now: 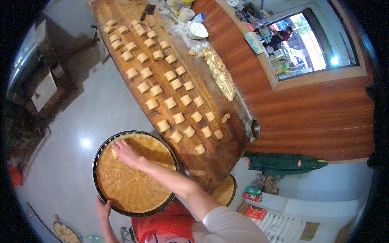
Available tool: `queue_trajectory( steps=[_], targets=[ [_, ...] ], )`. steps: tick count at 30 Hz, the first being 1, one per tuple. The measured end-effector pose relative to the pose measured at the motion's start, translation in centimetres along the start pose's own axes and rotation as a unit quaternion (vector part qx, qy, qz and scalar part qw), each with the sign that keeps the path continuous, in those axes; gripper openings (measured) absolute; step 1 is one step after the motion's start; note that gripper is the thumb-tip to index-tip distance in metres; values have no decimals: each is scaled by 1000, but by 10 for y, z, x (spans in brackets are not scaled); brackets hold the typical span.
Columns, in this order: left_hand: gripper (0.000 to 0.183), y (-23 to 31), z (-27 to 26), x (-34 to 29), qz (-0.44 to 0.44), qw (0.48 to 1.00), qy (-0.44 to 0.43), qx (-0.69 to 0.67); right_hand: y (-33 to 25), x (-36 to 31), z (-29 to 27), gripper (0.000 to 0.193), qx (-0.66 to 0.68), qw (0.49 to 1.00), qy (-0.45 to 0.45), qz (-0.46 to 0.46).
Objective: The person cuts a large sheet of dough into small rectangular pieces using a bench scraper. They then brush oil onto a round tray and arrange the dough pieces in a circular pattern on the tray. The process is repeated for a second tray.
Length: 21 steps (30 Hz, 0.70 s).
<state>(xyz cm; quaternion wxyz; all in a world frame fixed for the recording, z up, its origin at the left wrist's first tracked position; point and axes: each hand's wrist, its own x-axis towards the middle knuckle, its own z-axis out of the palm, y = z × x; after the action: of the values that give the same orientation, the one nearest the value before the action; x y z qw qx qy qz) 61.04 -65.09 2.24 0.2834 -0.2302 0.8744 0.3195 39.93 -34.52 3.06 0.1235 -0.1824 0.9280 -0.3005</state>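
Note:
A large round steamer tray (97, 178) with a dark slotted rim and a yellow woven liner is in front of me, beside the wooden table. At its lower left edge my left hand (103, 207) grips the rim, fingers curled round it. My right hand (127, 154) reaches across the tray to its upper left part. Under those fingertips is a pale dough piece (115, 153), partly covered by them, low over or on the liner. Several cut dough pieces (170, 103) stand in rows on the wooden table (219, 160).
On the table's far side are a long rough dough strip (220, 73), a bowl of flour (197, 30) and a dark cleaver (147, 11). A metal ring-shaped tin (253, 128) sits by the wall. Another round tray (225, 191) is below the table's near end.

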Motion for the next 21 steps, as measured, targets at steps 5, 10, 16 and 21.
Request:
queue_trajectory(
  steps=[5,10,16,21],
  targets=[
    [71,-2,3,2,41,989,-45,-135,-2,-1,-11,27,129,984,-55,108],
    [57,16,-6,-10,-3,1000,-2,17,-9,3,-14,35,-25,998,-49,7],
    [52,32,-10,-16,-9,999,11,40,-1,-25,-43,60,3,999,27,38],
    [48,31,-5,-12,-8,999,0,-44,87,-98,-115,47,-50,958,179,219]
  ],
)
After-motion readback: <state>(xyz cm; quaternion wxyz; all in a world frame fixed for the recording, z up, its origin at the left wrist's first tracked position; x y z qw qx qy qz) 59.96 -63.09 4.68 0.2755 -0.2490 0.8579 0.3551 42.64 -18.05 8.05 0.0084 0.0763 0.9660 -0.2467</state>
